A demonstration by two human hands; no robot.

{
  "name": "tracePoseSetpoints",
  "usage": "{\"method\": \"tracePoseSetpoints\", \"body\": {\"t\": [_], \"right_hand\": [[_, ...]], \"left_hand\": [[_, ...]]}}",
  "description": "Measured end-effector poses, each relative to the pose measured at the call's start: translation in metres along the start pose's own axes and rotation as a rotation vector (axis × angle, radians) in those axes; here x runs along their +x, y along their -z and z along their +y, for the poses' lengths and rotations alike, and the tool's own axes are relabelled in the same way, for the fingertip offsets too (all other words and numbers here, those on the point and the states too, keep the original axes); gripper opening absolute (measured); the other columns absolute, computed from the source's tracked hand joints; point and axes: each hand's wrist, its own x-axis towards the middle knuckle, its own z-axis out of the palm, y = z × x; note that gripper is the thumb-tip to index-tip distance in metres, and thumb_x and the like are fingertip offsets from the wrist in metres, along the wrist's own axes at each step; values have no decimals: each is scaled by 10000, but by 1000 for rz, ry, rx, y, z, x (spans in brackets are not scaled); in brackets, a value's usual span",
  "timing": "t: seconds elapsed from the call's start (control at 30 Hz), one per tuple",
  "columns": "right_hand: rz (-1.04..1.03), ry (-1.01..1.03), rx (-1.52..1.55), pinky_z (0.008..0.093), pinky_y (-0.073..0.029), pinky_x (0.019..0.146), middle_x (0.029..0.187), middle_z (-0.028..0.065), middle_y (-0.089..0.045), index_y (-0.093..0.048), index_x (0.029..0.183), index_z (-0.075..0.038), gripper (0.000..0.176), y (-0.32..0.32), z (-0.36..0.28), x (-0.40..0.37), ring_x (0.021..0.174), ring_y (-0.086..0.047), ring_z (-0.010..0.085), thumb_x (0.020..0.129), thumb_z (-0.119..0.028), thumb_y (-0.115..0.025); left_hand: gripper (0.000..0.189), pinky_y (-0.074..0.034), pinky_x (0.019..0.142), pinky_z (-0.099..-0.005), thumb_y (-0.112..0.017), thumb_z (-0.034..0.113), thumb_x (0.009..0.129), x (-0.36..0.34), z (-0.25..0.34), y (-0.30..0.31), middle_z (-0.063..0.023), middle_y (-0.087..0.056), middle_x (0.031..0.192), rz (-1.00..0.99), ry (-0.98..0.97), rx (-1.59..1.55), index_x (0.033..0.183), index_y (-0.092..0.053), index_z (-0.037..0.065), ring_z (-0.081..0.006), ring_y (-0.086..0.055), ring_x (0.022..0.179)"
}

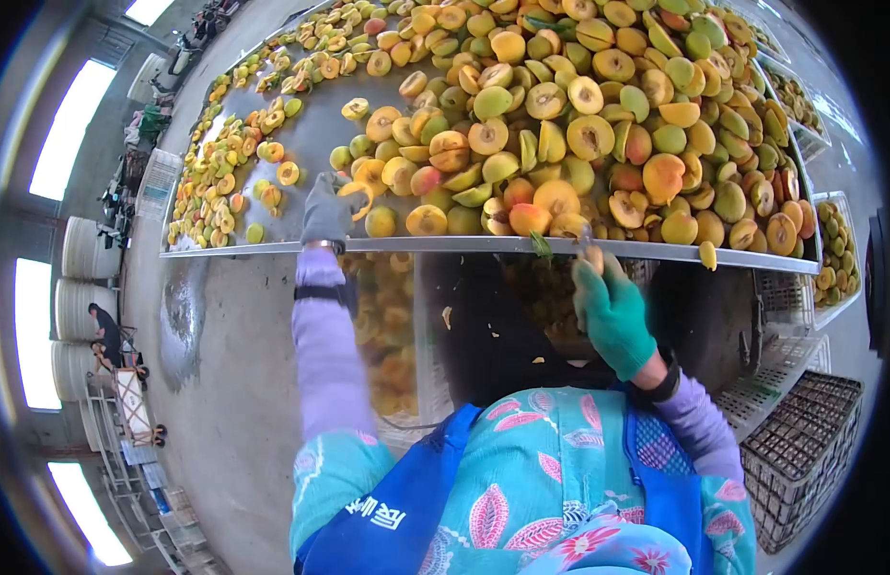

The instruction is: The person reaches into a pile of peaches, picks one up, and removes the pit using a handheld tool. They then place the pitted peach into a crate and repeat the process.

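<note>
My left hand [325, 209], in a grey glove, reaches over the front rim of the metal table [272, 248]. Its fingers look loosely extended, right beside a curved piece of cut apricot [358, 196]. In a green glove, my right hand [614, 311] is closed around the short handle of a knife [589, 251] just outside the rim. The blade points toward the fruit and partly overlaps it. A deep heap of apricots [545, 101], many halved and some whole, covers the table's middle and right. More halves [219, 172] lie scattered on its left.
Below the table edge stands a crate of apricots [382, 331]. Stacked plastic crates [799, 441] are at my right, and a fruit-filled crate [836, 254] is beyond the table's right end. Far left, a person [105, 335] is near large white tubs [83, 305].
</note>
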Motion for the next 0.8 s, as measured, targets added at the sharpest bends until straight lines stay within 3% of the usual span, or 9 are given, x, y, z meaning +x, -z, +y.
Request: {"method": "tracePoseSetpoints", "body": {"t": [0.07,0.13,0.23,0.3,0.37,0.47,0.53,0.63,0.8], "right_hand": [[-25,257,-316,345,-429,446,628,60,-553,-542,1017,-48,238,-24,-22,6,522,-592,218,944,-268,-596],[-200,838,-588,435,-461,497,651,151,-588,-526,1019,-37,260,-40,-23,24,584,-617,349,938,-278,-582],[-112,471,-662,482,-458,519,678,209,-604,-519,1004,-46,280,-61,-8,40,648,-605,422,945,-318,-552],[-120,377,-616,496,-466,554,696,223,-613,-508,1003,-18,352,-49,-6,36,658,-611,417,960,-368,-510],[-116,261,-581,508,-471,597,715,233,-622,-502,1008,-6,394,-38,-10,30,671,-613,424,970,-397,-483],[-72,231,-530,512,-470,601,718,232,-625,-497,1020,-6,407,-31,-5,25,678,-615,428,972,-410,-475],[-102,217,-542,511,-471,609,739,237,-628,-495,1038,-4,415,-26,-8,23,692,-616,430,973,-413,-471],[-81,209,-464,512,-466,604,743,248,-622,-517,1020,-20,356,-27,-5,19,707,-606,452,966,-371,-501],[19,189,-259,502,-464,624,771,270,-613,-543,1032,-18,322,-35,14,11,746,-594,474,975,-331,-493]], "left_hand": [[333,-531,679,-312,-697,129,798,-55,56,-14,-70,-643,910,-17,-104,-117,1106,-604,41,-163,-626,788],[272,-526,664,-296,-670,125,839,-101,88,-50,-60,-633,890,-86,-188,-399,1084,-597,30,-133,-613,773],[233,-527,687,-296,-620,145,902,-145,113,-102,-78,-644,913,-264,-150,-1008,1088,-581,11,-147,-621,785],[227,-530,709,-292,-586,158,939,-162,127,-123,-87,-653,942,-400,58,-1348,1103,-573,1,-161,-628,803],[252,-530,723,-293,-543,207,970,-166,128,-141,-110,-656,963,-228,-234,-895,1104,-572,-5,-181,-633,817],[334,-535,723,-306,-486,268,1001,-166,129,-161,-154,-656,954,-173,-147,-980,1105,-567,-39,-222,-645,832],[350,-538,717,-310,-490,270,998,-169,136,-161,-164,-655,936,-190,51,-1268,1095,-572,-56,-231,-650,834],[325,-542,700,-304,-514,240,989,-176,146,-160,-157,-659,917,-100,-35,-1165,1055,-596,-67,-224,-657,802],[329,-523,678,-259,-500,259,991,-179,156,-165,-121,-667,860,-138,-122,-936,1008,-628,-44,-176,-646,735]]}}
